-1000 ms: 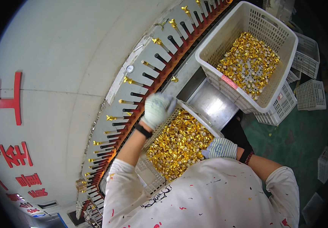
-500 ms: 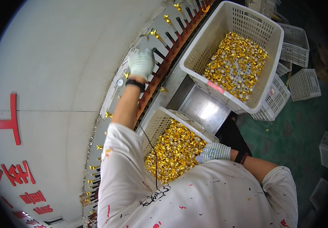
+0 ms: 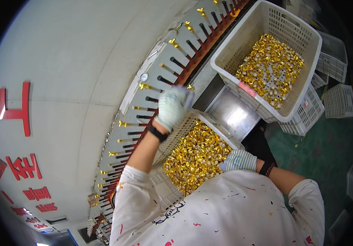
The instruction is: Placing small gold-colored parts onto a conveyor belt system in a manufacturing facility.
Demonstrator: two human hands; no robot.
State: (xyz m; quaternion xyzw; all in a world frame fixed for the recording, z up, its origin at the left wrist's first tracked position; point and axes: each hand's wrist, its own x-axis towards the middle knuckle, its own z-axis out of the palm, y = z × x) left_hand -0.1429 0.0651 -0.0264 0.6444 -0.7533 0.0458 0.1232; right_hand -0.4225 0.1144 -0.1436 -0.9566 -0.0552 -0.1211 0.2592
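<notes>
My left hand (image 3: 172,108), in a pale striped knit glove, is smeared by motion above the far-left rim of the near crate. Its fingers point toward the metal ledge, and I cannot tell whether they hold anything. A small gold piece (image 3: 190,87) shows just past the fingertips. My right hand (image 3: 238,160), gloved alike, stays at the right edge of the near white crate (image 3: 220,130), its fingers bent together over the heap. What they hold, if anything, is hidden. Many small shiny gold fittings (image 3: 199,156) fill that crate.
A curved row of pins (image 3: 178,62) runs along the left, several tipped with gold fittings (image 3: 175,44). A larger white crate (image 3: 248,88) with a gold heap stands far right beside a metal tray (image 3: 234,108). More white crates (image 3: 339,101) lie on the green floor (image 3: 307,151).
My left hand has come back from the pin row, nearer and rightward, to above the near crate's rim. The view has shifted slightly. My right hand stays at the crate's edge.
</notes>
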